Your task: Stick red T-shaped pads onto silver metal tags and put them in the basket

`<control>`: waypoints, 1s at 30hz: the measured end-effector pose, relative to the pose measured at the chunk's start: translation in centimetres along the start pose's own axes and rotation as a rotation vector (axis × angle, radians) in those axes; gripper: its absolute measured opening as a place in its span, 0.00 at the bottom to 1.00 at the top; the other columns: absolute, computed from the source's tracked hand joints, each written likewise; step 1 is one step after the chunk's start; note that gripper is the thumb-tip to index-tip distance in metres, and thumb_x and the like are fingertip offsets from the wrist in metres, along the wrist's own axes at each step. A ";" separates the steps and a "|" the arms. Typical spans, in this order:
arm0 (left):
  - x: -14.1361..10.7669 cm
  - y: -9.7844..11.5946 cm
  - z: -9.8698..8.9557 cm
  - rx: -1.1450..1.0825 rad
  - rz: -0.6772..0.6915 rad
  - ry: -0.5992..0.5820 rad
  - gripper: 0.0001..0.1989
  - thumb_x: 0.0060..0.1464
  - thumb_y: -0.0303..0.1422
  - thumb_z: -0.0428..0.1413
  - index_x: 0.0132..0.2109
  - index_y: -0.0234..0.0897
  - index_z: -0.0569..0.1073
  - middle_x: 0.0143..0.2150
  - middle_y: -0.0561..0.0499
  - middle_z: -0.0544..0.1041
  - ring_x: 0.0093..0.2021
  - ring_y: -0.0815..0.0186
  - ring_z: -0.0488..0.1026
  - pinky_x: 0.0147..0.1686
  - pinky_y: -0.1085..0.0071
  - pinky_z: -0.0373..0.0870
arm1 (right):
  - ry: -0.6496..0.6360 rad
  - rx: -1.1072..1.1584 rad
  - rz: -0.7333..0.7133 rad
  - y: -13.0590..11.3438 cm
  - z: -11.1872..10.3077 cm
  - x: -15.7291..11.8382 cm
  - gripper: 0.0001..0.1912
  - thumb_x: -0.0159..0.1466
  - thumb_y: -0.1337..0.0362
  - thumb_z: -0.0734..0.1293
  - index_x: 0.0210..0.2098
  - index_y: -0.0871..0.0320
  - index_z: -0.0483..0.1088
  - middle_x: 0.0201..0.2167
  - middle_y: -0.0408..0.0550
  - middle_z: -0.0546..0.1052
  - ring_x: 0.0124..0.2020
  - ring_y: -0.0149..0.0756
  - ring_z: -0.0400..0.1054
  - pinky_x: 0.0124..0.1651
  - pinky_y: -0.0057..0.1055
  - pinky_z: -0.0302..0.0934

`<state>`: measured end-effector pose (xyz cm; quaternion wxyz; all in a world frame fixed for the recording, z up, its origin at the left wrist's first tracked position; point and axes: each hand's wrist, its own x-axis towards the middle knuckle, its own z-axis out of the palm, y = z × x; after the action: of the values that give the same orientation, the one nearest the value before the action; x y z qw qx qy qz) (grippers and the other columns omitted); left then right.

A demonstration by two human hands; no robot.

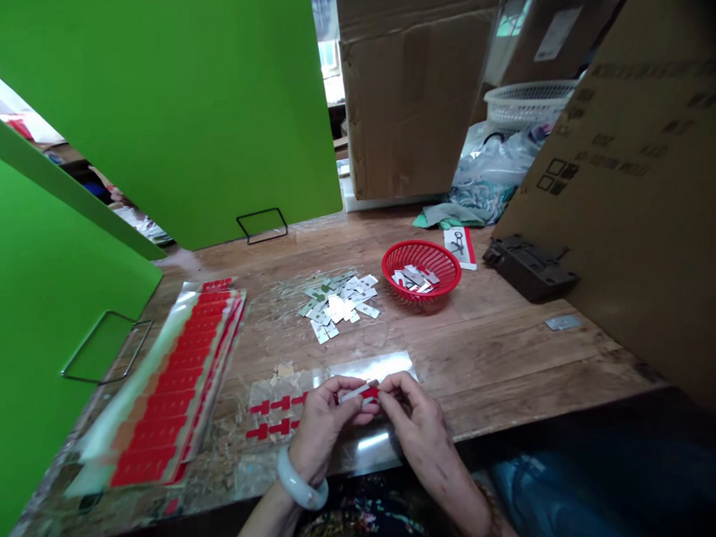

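- Pale strip (352, 394) and red piece (371, 393) are partly hidden.
- Strip's length is slanted away rightward.
- Strip is gripped by left hand (320, 425), red piece by right hand (418, 424).

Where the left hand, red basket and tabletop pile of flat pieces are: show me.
Left hand (319, 421): head view, back of the hand.
Red basket (422, 253): head view, back inner wall.
Tabletop pile of flat pieces (339, 305): head view, bright middle.

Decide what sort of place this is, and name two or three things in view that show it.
Probably a small workshop: the wood-look worktop bears a pile of flat silvery pieces, a red basket holding similar-looking ones, and, on the person's left, layered sheets with red shapes.
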<state>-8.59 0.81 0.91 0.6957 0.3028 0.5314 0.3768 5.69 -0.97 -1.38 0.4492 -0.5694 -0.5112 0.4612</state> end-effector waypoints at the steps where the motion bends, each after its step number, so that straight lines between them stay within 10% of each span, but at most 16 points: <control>1: 0.0 0.1 0.0 -0.009 -0.019 0.003 0.17 0.44 0.31 0.64 0.41 0.29 0.72 0.33 0.41 0.80 0.34 0.61 0.79 0.38 0.70 0.74 | -0.001 -0.016 0.003 -0.1 -0.1 0.1 0.05 0.62 0.63 0.60 0.30 0.56 0.66 0.27 0.41 0.70 0.29 0.32 0.65 0.33 0.25 0.60; 30: 0.4 -0.3 -0.2 -0.056 -0.081 0.007 0.14 0.44 0.26 0.64 0.40 0.29 0.73 0.33 0.43 0.80 0.33 0.61 0.79 0.36 0.72 0.76 | 0.022 -0.160 -0.066 0.2 0.0 0.8 0.04 0.59 0.69 0.59 0.29 0.56 0.63 0.23 0.40 0.68 0.24 0.29 0.62 0.28 0.24 0.57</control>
<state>-8.71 0.98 0.39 0.7167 0.2602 0.5347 0.3643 5.80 -0.16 -1.63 0.4226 -0.5915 -0.5600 0.3975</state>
